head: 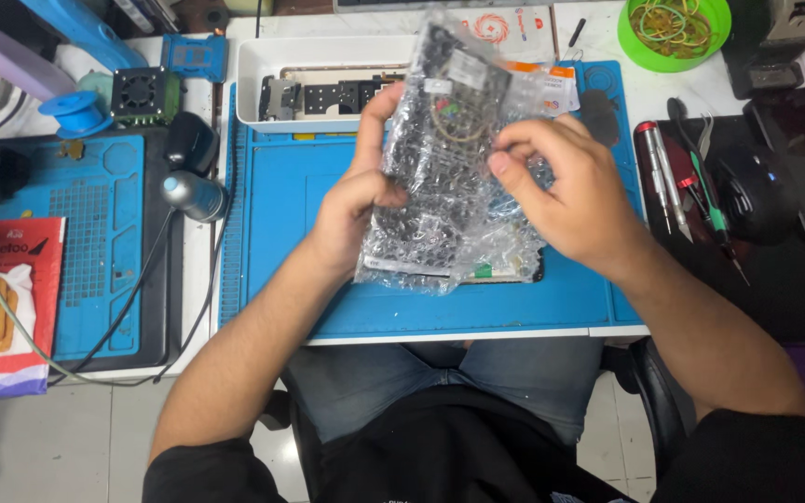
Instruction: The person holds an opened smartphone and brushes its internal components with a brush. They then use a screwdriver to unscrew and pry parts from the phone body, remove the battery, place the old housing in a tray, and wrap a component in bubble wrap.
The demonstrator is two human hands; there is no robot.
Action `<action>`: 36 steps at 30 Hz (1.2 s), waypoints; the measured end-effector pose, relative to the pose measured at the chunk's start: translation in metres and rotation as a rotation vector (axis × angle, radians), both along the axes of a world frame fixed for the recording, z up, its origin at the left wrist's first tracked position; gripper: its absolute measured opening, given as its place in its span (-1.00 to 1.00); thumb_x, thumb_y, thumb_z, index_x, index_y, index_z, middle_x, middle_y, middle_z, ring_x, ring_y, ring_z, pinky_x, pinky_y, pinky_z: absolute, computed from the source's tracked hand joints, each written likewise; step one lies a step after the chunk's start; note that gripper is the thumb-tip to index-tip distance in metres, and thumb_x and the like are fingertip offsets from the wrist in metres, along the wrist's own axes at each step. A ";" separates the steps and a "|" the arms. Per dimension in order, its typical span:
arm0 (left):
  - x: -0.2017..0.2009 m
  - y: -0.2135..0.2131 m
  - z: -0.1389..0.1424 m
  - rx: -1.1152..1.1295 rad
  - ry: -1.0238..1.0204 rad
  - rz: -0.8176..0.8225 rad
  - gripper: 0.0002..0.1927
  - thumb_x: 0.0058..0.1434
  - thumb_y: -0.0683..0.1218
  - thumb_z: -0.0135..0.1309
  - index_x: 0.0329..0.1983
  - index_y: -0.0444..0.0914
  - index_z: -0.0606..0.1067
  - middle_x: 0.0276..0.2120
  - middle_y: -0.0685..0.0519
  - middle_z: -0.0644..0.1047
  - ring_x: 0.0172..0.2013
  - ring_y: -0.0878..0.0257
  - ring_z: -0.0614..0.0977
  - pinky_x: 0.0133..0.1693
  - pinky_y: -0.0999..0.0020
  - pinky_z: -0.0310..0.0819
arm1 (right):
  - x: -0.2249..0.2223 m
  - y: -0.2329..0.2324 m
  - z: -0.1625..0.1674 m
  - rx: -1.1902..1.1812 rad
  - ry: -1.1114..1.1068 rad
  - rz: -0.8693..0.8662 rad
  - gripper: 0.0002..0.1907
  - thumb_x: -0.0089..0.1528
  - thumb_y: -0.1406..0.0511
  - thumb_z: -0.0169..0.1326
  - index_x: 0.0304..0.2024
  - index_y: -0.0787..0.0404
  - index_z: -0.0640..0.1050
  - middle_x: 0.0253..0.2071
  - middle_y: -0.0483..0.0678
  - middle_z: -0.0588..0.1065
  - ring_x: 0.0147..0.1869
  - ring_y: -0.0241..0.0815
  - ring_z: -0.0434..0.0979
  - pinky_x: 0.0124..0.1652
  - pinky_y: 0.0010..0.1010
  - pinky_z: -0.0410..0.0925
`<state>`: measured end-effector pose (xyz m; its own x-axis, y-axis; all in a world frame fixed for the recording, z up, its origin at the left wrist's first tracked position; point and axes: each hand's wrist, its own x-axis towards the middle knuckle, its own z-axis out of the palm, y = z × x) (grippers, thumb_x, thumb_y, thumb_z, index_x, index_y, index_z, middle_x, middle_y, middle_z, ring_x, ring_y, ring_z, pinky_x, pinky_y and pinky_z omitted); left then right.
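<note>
From the head camera, you hold a bubble-wrap packet (449, 177) up over the middle of the blue work mat (281, 270), its lower edge near the mat's front edge. Your left hand (356, 200) is wrapped around the packet's left side, thumb on top, carrying it. Your right hand (561, 186) is closed in a narrow pinch on the wrap at the packet's right side, fingertips (505, 158) bunched where a rubber band (454, 126) crosses the wrap. Something dark and flat lies inside; what it is cannot be told through the bubbles.

This looks like the opening step: the packet is still wrapped and banded. Getting it open calls for a firm left grip while the right fingers work the band or flap loose, pulling gently so the wrap does not tear against the part inside.

Along the mat's back edge sits a white tray (253, 74) with dark parts. Screwdrivers (663, 177) lie just off the mat's right edge, and a green bowl (719, 28) of rubber bands stands toward the table's back right corner.
</note>
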<state>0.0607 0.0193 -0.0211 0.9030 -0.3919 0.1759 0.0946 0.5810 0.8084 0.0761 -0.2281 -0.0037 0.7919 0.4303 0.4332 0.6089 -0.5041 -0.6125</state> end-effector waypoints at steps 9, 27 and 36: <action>0.012 -0.015 -0.011 0.162 0.179 0.086 -0.35 0.40 -0.18 -0.08 0.54 -0.23 0.08 0.21 -0.08 0.47 0.17 0.18 0.52 0.21 0.27 0.43 | 0.025 -0.014 -0.042 0.648 0.638 0.150 -0.78 0.46 0.40 -0.02 0.10 0.43 0.49 -0.10 -0.14 0.48 0.09 -0.31 0.41 0.12 -0.49 0.28; 0.048 0.012 -0.030 0.682 -0.214 0.681 -0.55 0.51 0.15 -0.10 0.16 -0.29 0.47 -0.07 0.06 0.58 -0.03 0.28 0.56 0.05 0.37 0.49 | 0.046 0.004 -0.016 1.063 0.799 0.092 -0.77 0.47 0.21 0.04 0.09 0.20 0.44 0.11 -0.03 0.51 0.18 -0.10 0.45 0.16 -0.15 0.30; 0.001 0.092 0.019 0.319 -0.250 0.624 -0.56 0.59 0.05 -0.08 0.33 -0.35 0.40 0.09 0.00 0.57 0.06 0.30 0.59 0.15 0.36 0.49 | 0.056 -0.006 0.026 0.989 0.911 0.131 -0.68 0.39 0.24 -0.15 0.09 0.27 0.48 0.05 0.04 0.59 0.08 -0.07 0.64 0.05 -0.12 0.50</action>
<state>0.0615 0.1109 -0.0021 0.9224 0.1143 0.3691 -0.3853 0.2004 0.9008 0.1321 -0.2343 0.0218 0.9391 0.3401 -0.0498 -0.1958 0.4101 -0.8908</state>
